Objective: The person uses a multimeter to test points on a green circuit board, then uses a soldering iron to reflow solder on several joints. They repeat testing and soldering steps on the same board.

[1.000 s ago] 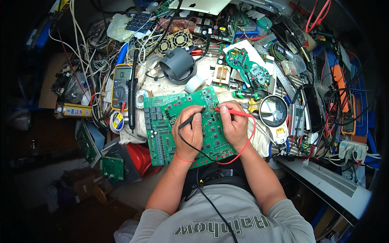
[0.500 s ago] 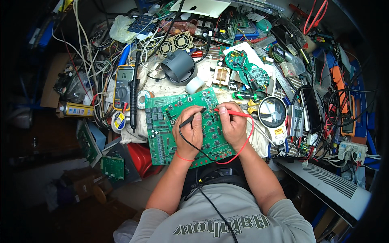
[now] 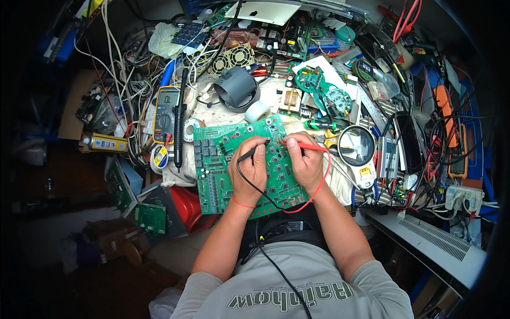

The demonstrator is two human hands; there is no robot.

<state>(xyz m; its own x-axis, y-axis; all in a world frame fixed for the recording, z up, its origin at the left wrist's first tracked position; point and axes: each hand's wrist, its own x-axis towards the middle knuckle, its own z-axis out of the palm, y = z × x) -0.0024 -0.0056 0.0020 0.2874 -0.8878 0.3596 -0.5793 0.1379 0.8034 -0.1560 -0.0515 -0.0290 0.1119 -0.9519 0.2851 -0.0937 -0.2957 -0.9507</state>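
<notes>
A large green circuit board [image 3: 218,183] lies in front of me, at the near edge of the bench. My left hand [image 3: 247,173] pinches a black test probe [image 3: 247,155] over the board's upper middle. In my right hand [image 3: 307,166] is a red test probe [image 3: 303,145], its point close to the black one near the board's upper right. Whether either tip touches the board is too small to tell. The black and red leads loop down below my hands and cross the board. Left of the board lies a yellow-edged digital multimeter [image 3: 166,114] with its display lit.
A soldering iron [image 3: 181,122] and solder spool [image 3: 159,157] lie left. Behind the board sit a grey round holder [image 3: 235,87] and a white tape roll [image 3: 257,111]. A magnifying glass [image 3: 356,145] and a green-handled screwdriver [image 3: 324,124] lie right. Cables and boards crowd the back.
The whole view has shifted slightly. Both hands keep their probes at nearly the same spots over the board.
</notes>
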